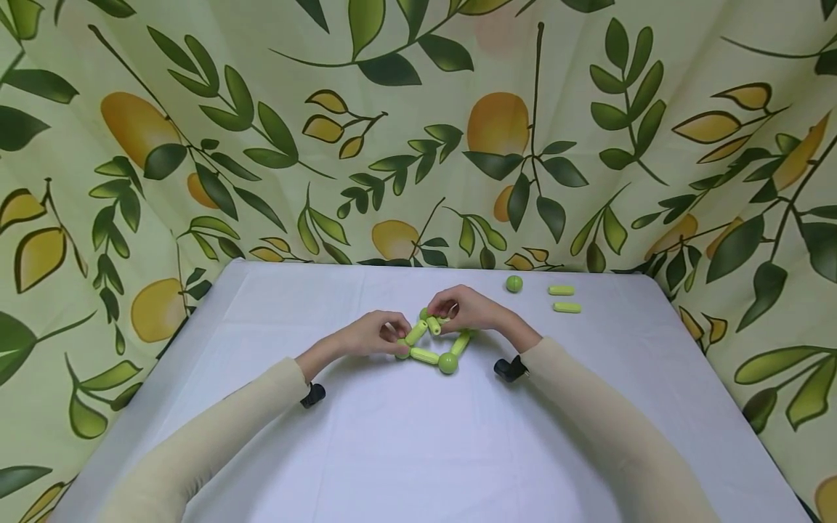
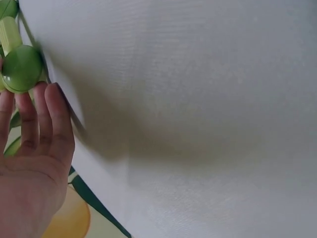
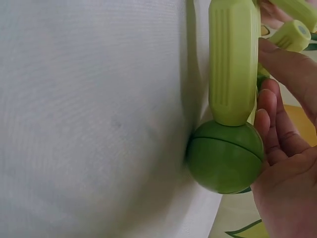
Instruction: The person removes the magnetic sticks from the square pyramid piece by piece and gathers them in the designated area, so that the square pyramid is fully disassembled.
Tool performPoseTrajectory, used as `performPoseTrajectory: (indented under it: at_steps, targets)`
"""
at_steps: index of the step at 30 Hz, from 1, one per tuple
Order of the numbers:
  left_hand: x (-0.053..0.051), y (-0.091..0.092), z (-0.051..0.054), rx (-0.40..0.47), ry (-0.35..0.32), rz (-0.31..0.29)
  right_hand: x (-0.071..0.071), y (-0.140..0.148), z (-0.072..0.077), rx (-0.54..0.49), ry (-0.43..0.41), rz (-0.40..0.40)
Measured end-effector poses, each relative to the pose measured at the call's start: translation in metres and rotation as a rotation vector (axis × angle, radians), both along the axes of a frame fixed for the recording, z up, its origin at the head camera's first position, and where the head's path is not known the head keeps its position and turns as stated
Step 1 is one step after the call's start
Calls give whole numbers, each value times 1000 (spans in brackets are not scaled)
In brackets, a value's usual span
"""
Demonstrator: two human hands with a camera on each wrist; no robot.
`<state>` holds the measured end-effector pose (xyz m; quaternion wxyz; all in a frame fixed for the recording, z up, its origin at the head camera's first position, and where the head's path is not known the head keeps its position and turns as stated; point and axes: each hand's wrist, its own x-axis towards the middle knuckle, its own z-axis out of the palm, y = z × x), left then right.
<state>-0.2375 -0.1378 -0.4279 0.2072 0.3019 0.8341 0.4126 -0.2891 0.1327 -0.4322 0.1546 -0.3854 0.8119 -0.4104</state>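
A ring of glossy green balls and light green ribbed rods lies mid-table. My left hand (image 1: 374,334) pinches the ball at its left corner, seen as a green ball (image 2: 22,68) in the left wrist view. A front rod (image 1: 425,356) runs from that corner to the front ball (image 1: 447,363), and a right-side rod (image 1: 461,341) rises from there. At the back, my right hand (image 1: 469,309) pinches a short rod (image 1: 434,327) angled forward, beside the left-side rod (image 1: 415,333) and back ball (image 1: 423,314). My right fingers hide part of the back corner.
On the white table (image 1: 392,450), a loose green ball (image 1: 514,283) and two loose rods, a rear one (image 1: 561,290) and a nearer one (image 1: 567,308), lie at back right. A leaf-patterned curtain (image 1: 418,145) surrounds the table's back and sides.
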Motion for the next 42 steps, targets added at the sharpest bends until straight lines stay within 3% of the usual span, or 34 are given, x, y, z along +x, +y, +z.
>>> performPoseTrajectory:
  at_steps: [17,24,35,42]
  targets:
    - [8,-2,-1,51,4,30,-1,-6,-4,12,6,-13]
    - [7,-1,-2,47,23,32,-1,-7,-5,-13,41,-1]
    - [7,0,-2,31,17,52,-3,-7,-4,-51,26,2]
    - [7,2,-2,6,51,63,-6,-7,-4,-55,43,1]
